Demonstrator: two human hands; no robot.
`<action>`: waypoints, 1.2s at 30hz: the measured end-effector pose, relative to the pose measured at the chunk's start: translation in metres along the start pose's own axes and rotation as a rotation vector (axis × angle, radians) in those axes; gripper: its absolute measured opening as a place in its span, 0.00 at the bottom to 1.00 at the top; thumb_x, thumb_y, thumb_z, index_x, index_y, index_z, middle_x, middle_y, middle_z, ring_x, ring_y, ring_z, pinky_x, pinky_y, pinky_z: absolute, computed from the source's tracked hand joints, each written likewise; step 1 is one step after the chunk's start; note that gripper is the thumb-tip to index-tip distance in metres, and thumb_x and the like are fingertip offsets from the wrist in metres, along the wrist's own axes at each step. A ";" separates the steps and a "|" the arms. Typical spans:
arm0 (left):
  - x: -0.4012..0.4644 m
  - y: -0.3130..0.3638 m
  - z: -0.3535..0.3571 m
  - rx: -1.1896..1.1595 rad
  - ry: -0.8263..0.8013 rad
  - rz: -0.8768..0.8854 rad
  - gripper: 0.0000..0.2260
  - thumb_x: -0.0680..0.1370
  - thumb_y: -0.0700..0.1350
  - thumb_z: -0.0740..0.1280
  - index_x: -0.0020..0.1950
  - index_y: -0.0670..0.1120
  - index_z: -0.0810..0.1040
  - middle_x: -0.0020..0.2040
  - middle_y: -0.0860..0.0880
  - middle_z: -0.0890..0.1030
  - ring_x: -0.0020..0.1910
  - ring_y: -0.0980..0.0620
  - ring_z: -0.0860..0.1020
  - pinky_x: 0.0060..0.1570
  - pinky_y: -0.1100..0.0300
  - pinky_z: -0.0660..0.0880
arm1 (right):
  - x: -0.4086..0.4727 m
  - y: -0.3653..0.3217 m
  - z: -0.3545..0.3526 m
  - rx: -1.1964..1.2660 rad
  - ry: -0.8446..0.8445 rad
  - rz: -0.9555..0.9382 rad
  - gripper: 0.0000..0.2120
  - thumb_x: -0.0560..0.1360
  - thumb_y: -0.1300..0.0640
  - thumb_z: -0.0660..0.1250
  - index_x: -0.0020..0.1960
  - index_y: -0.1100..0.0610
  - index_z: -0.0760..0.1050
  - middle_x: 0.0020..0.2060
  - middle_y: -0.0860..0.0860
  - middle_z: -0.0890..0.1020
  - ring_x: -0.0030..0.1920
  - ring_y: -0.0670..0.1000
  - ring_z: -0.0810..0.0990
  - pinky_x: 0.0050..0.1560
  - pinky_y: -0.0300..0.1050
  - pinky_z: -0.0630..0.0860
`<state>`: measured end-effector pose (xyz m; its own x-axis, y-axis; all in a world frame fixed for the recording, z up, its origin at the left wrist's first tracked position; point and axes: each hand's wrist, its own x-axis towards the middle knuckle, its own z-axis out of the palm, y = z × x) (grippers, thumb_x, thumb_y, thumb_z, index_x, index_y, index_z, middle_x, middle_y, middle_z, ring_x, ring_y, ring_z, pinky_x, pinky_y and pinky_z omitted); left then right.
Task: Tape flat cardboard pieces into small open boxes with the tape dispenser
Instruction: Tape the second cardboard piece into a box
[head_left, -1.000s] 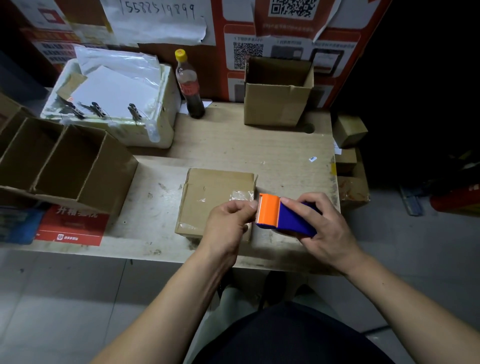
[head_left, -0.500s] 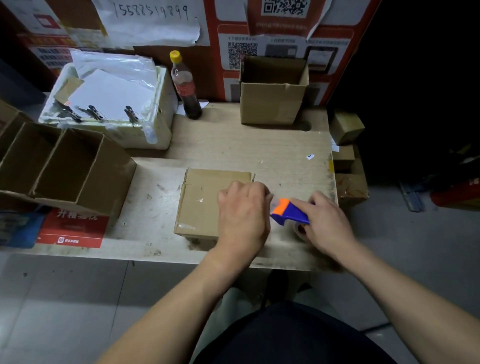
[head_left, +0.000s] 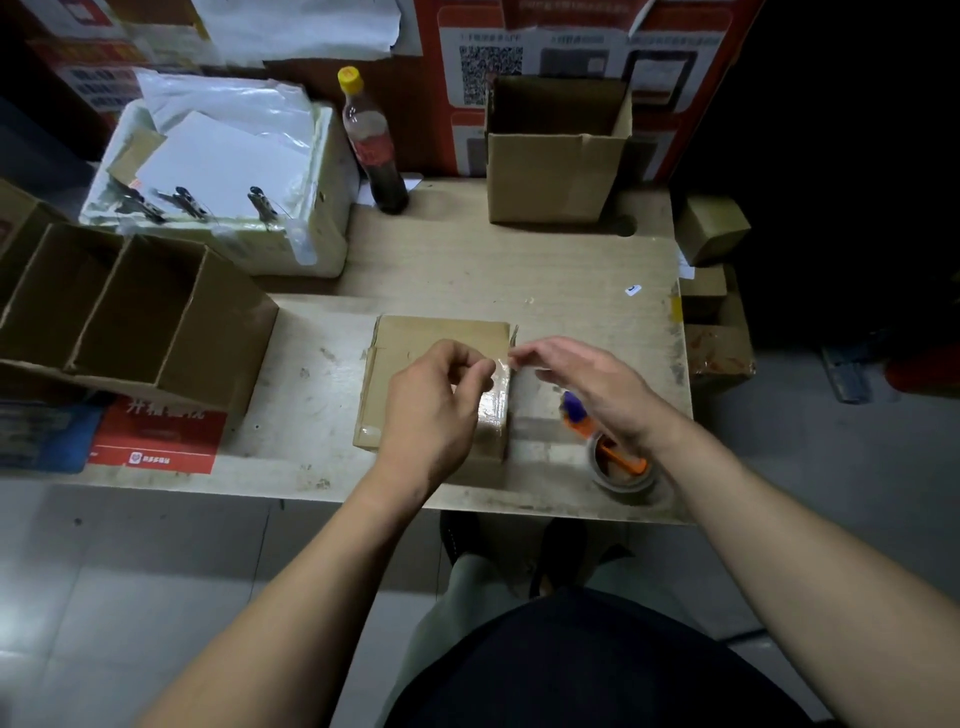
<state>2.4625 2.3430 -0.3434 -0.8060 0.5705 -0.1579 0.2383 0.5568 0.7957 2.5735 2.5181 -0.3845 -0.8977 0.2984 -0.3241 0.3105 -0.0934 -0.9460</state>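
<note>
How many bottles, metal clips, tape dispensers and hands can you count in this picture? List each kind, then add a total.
bottle: 1
metal clips: 3
tape dispenser: 1
hands: 2, the left hand and the right hand
Total: 7

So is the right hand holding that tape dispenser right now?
Apart. The head view shows the right hand raised with loose fingers above the table, while the tape dispenser lies on the table beneath the wrist, ungripped.
</note>
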 end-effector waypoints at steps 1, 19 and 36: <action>0.000 -0.006 -0.001 -0.031 0.008 -0.041 0.05 0.81 0.49 0.70 0.46 0.50 0.80 0.40 0.55 0.84 0.41 0.60 0.81 0.43 0.66 0.73 | 0.002 0.001 0.010 0.017 -0.028 0.017 0.11 0.81 0.56 0.69 0.60 0.61 0.82 0.56 0.54 0.85 0.58 0.46 0.82 0.65 0.41 0.75; -0.024 -0.082 0.051 0.295 0.140 -0.044 0.08 0.81 0.52 0.68 0.47 0.48 0.78 0.38 0.54 0.79 0.47 0.43 0.76 0.47 0.47 0.72 | -0.009 0.075 0.029 0.052 0.036 0.442 0.05 0.79 0.57 0.72 0.45 0.56 0.79 0.36 0.50 0.79 0.36 0.45 0.74 0.37 0.39 0.69; -0.019 -0.123 0.062 0.795 0.273 0.104 0.24 0.77 0.66 0.67 0.52 0.43 0.76 0.43 0.44 0.75 0.47 0.41 0.71 0.47 0.46 0.64 | -0.003 0.112 0.066 0.440 0.250 0.468 0.10 0.79 0.51 0.71 0.46 0.57 0.76 0.33 0.50 0.75 0.35 0.47 0.71 0.38 0.42 0.68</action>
<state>2.4821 2.3010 -0.4740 -0.8372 0.5333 0.1211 0.5462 0.8268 0.1345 2.5901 2.4437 -0.4904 -0.5845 0.3381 -0.7376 0.4447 -0.6270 -0.6397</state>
